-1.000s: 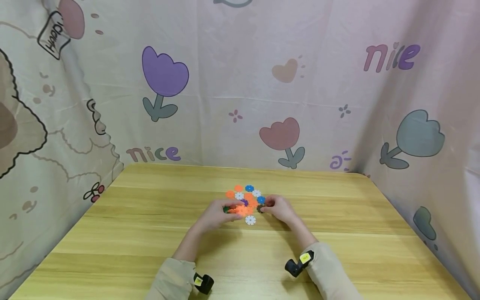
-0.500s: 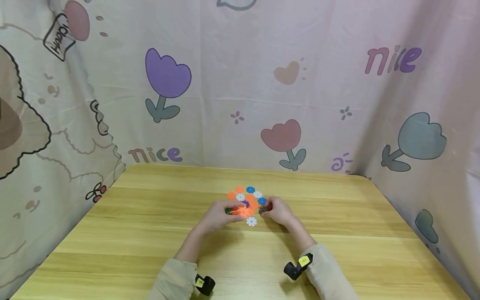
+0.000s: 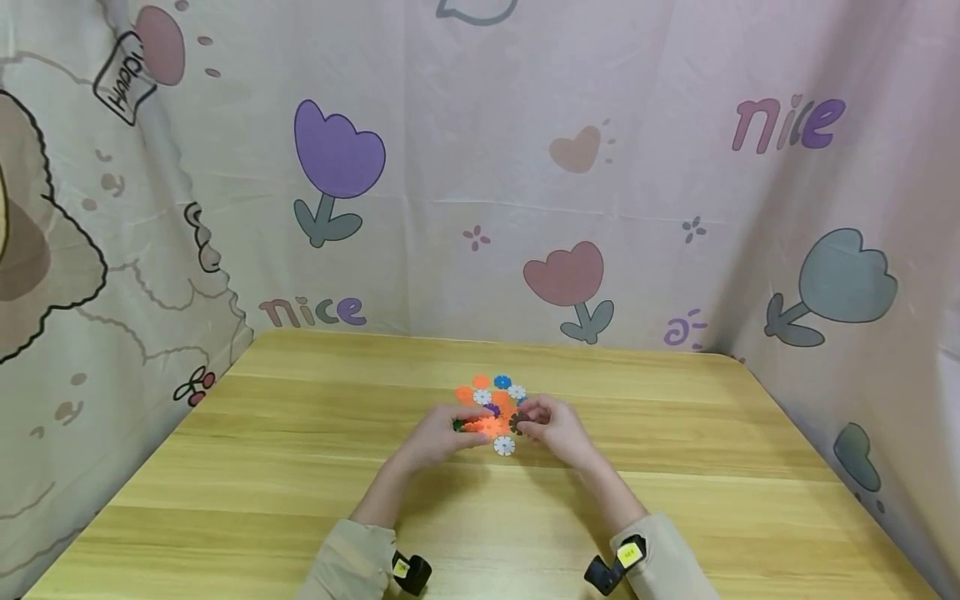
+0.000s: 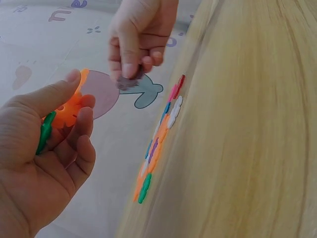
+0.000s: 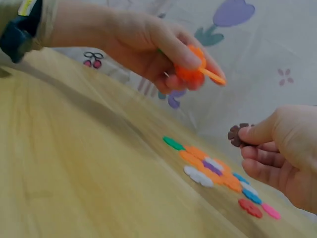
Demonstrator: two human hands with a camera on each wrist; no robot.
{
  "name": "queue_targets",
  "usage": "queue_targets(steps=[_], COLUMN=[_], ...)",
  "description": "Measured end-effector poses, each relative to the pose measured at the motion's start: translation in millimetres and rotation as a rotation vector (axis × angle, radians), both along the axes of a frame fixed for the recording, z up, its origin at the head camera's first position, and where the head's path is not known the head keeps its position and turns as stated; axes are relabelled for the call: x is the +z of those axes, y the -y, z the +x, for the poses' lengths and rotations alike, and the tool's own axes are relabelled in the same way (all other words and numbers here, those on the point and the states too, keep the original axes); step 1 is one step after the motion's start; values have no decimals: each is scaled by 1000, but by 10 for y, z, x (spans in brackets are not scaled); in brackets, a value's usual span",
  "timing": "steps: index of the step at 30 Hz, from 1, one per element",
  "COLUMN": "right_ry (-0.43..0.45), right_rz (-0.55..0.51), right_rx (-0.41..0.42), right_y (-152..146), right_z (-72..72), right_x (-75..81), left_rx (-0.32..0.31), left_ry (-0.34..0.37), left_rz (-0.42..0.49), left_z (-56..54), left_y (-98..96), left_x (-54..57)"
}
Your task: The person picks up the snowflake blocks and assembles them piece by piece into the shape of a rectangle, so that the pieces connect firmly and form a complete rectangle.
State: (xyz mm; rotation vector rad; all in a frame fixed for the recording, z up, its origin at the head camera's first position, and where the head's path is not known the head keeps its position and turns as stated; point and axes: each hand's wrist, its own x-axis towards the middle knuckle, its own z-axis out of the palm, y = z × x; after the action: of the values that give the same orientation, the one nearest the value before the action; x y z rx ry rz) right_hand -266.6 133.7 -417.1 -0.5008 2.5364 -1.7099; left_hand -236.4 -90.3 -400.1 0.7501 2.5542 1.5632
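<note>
In the head view my right grip (image 3: 555, 427) has just come in toward my left grip (image 3: 431, 433), both a little below the middle of the frame. The brown disc (image 5: 235, 136), pinched narrowly in my right, sits at the right of the right wrist view, closer to the orange pieces (image 5: 192, 74) than half a second ago. My left holds those, upper middle of that view; a green piece (image 4: 46, 133) rests beside them, left in the left wrist view, whether joined I can't tell. For the work, I judge the held parts nearer to meeting, though plainly apart. A white disc (image 5: 198, 176) and a red disc (image 5: 250, 208) lie lower down, on the surface (image 3: 247, 467).
</note>
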Motion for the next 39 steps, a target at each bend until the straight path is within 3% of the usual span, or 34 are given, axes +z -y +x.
queue_targets(steps=[8,16,27,36,39], right_ry=[-74,-83,-142,-159,-142], right_rz=[-57,-127,-227,-271,-262], right_rx=[84,140,177,212,202], right_y=[67,139,137,141,142], right_z=[150,340,191,182,201], right_x=[118,304,50,31,35], left_rx=[3,20,23,-25,-33], left_ry=[3,17,23,10,14], left_rz=[-2,9,-2,2,11], left_z=[5,-1,-15,-9,101], left_y=[7,9,25,21,-3], left_x=[4,-17,-10,-7,138])
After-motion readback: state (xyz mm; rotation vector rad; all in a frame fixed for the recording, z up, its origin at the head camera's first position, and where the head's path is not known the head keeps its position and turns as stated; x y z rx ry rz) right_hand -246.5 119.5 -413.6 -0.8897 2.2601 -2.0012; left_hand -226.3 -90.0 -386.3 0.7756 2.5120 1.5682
